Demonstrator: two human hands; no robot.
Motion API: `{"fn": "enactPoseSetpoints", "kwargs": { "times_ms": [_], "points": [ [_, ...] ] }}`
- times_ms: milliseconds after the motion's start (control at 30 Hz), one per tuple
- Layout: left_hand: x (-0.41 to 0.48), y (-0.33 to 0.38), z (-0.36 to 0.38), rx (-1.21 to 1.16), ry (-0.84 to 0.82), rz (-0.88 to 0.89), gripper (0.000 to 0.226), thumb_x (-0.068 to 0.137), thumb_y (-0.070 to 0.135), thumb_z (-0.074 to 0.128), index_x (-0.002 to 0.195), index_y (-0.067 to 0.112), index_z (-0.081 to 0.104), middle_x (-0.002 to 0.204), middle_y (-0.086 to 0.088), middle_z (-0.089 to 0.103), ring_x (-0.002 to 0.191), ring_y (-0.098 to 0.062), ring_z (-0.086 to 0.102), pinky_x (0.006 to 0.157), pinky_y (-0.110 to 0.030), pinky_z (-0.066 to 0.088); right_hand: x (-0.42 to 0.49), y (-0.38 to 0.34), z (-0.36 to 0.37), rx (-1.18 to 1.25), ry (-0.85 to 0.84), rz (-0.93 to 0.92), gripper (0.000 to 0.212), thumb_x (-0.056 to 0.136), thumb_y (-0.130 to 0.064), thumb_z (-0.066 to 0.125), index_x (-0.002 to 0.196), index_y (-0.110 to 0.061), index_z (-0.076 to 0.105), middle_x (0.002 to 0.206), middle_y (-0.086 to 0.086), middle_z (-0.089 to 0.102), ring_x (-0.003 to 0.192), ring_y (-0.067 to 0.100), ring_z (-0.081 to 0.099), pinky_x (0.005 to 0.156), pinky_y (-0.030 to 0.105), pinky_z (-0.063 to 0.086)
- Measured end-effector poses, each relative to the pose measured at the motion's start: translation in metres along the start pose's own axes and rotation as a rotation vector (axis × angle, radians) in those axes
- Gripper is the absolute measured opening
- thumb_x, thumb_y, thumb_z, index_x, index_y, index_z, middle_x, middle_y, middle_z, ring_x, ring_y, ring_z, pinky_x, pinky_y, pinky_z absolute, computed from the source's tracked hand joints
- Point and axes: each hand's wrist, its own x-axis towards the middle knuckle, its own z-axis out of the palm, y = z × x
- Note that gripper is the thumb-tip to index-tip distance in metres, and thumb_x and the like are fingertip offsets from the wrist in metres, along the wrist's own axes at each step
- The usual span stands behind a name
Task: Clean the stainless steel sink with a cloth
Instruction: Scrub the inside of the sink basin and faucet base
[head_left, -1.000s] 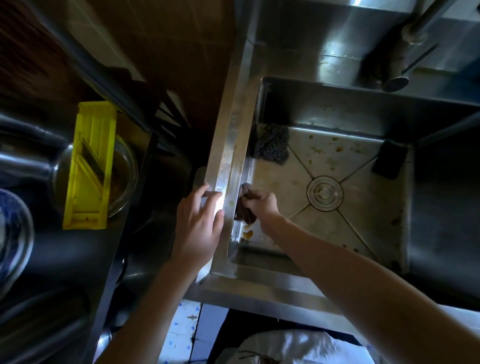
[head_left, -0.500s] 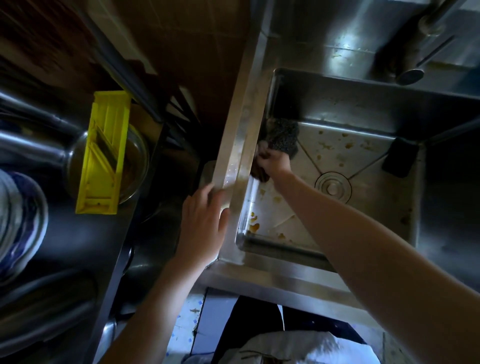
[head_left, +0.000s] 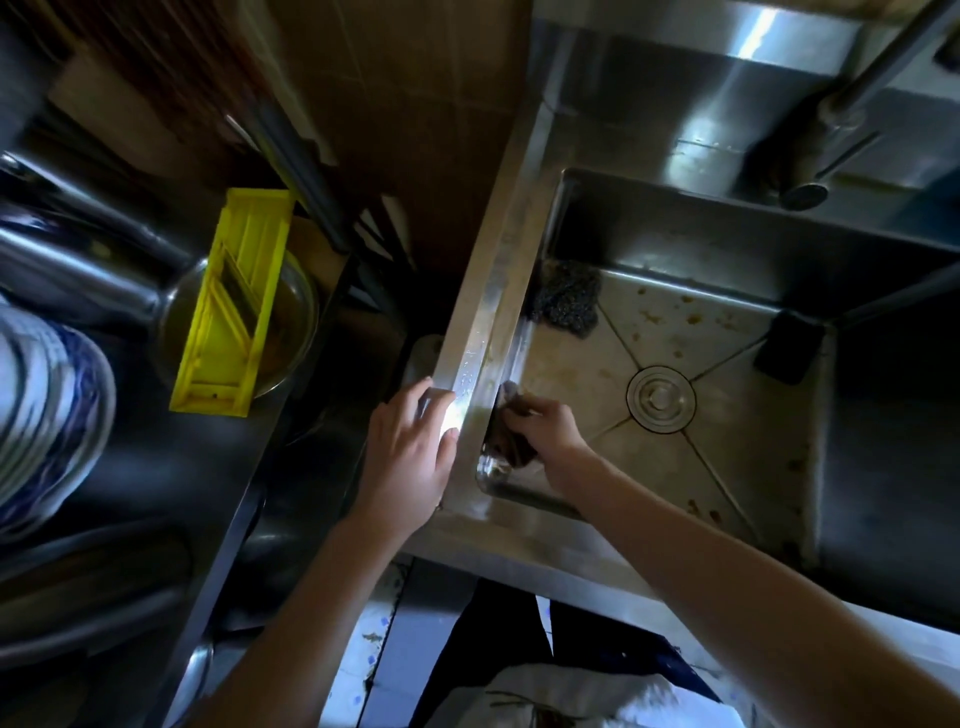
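Note:
The stainless steel sink (head_left: 675, 249) fills the right half of the head view, its floor stained with brown spots around a round drain (head_left: 660, 398). My right hand (head_left: 545, 431) reaches into the basin and grips a dark brown cloth (head_left: 506, 441), pressing it against the inner left wall near the front corner. My left hand (head_left: 410, 457) rests with straight fingers on the sink's shiny left rim (head_left: 483, 332), just outside the basin.
A dark steel scourer (head_left: 563, 299) lies in the basin's far left corner and a black sponge (head_left: 787, 345) at the right wall. The tap (head_left: 810, 171) overhangs the far right. Left of the sink, a yellow slicer (head_left: 234, 306) lies across a glass bowl, beside a blue-patterned dish (head_left: 47, 415).
My right hand has slid the cloth back along the left wall, from beside the scourer toward the front corner. My left hand has stayed on the rim.

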Motion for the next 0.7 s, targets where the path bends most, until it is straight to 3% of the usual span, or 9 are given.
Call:
{"fn": "enactPoseSetpoints", "kwargs": {
  "times_ms": [67, 167, 267, 333, 400, 467, 567, 700],
  "points": [
    [-0.005, 0.000, -0.002, -0.014, 0.006, -0.018, 0.034, 0.084, 0.012, 0.064, 0.118, 0.010, 0.060, 0.129, -0.015, 0.052, 0.111, -0.034, 0.053, 0.094, -0.046, 0.040, -0.014, -0.011, -0.007, 0.000, 0.019, -0.150, 0.014, 0.087, -0.001, 0.063, 0.100, -0.004, 0.067, 0.094, 0.017, 0.069, 0.084, 0.030, 0.068, 0.075, 0.039, 0.059],
    [-0.010, -0.001, -0.005, -0.033, 0.014, -0.042, 0.035, 0.083, 0.011, 0.064, 0.118, 0.008, 0.060, 0.128, -0.017, 0.052, 0.111, -0.037, 0.052, 0.095, -0.047, 0.039, -0.032, -0.018, -0.012, -0.109, 0.080, -0.375, 0.011, 0.086, -0.004, 0.063, 0.093, -0.013, 0.066, 0.077, 0.001, 0.066, 0.064, 0.009, 0.061, 0.056, 0.017, 0.048],
    [-0.014, -0.001, -0.007, -0.028, 0.015, -0.055, 0.036, 0.082, 0.012, 0.066, 0.117, 0.005, 0.061, 0.128, -0.019, 0.052, 0.111, -0.040, 0.052, 0.095, -0.049, 0.040, -0.047, -0.013, -0.005, -0.270, 0.111, -0.498, 0.022, 0.084, -0.011, 0.066, 0.105, -0.015, 0.067, 0.087, -0.003, 0.069, 0.074, 0.006, 0.062, 0.063, 0.009, 0.046],
    [-0.015, -0.002, -0.008, -0.017, 0.022, -0.066, 0.037, 0.081, 0.010, 0.067, 0.117, 0.004, 0.061, 0.129, -0.019, 0.052, 0.112, -0.039, 0.053, 0.095, -0.050, 0.041, -0.056, -0.003, 0.007, -0.392, 0.143, -0.545, 0.040, 0.081, -0.017, 0.070, 0.120, -0.015, 0.063, 0.106, -0.001, 0.067, 0.092, 0.011, 0.063, 0.081, 0.014, 0.049],
    [-0.016, -0.003, -0.008, -0.016, 0.030, -0.079, 0.037, 0.082, 0.009, 0.067, 0.118, 0.006, 0.061, 0.129, -0.018, 0.052, 0.113, -0.038, 0.053, 0.095, -0.049, 0.041, -0.060, 0.006, 0.020, -0.498, 0.178, -0.594, 0.049, 0.079, -0.024, 0.073, 0.125, -0.015, 0.059, 0.116, 0.002, 0.060, 0.099, 0.018, 0.061, 0.091, 0.029, 0.050],
    [-0.017, -0.003, -0.008, -0.022, 0.037, -0.082, 0.036, 0.082, 0.009, 0.066, 0.118, 0.006, 0.061, 0.128, -0.018, 0.053, 0.113, -0.037, 0.054, 0.095, -0.049, 0.041, -0.058, 0.006, 0.029, -0.531, 0.197, -0.594, 0.051, 0.077, -0.028, 0.074, 0.125, -0.017, 0.059, 0.117, 0.002, 0.052, 0.098, 0.024, 0.060, 0.092, 0.036, 0.050],
    [-0.018, -0.006, -0.007, -0.028, 0.043, -0.068, 0.035, 0.083, 0.010, 0.066, 0.117, 0.006, 0.061, 0.127, -0.018, 0.054, 0.112, -0.038, 0.054, 0.094, -0.049, 0.041, -0.050, -0.005, 0.034, -0.496, 0.239, -0.574, 0.050, 0.075, -0.024, 0.074, 0.123, -0.017, 0.061, 0.113, 0.002, 0.050, 0.095, 0.023, 0.060, 0.090, 0.030, 0.050],
    [-0.015, -0.006, -0.008, -0.046, 0.022, -0.063, 0.040, 0.090, 0.027, 0.044, 0.118, 0.005, 0.061, 0.127, -0.019, 0.053, 0.112, -0.037, 0.053, 0.096, -0.048, 0.039, -0.035, -0.026, 0.031, -0.468, 0.292, -0.598, 0.048, 0.075, -0.018, 0.074, 0.121, -0.014, 0.063, 0.112, 0.006, 0.055, 0.094, 0.024, 0.060, 0.089, 0.030, 0.050]
  ]
}}
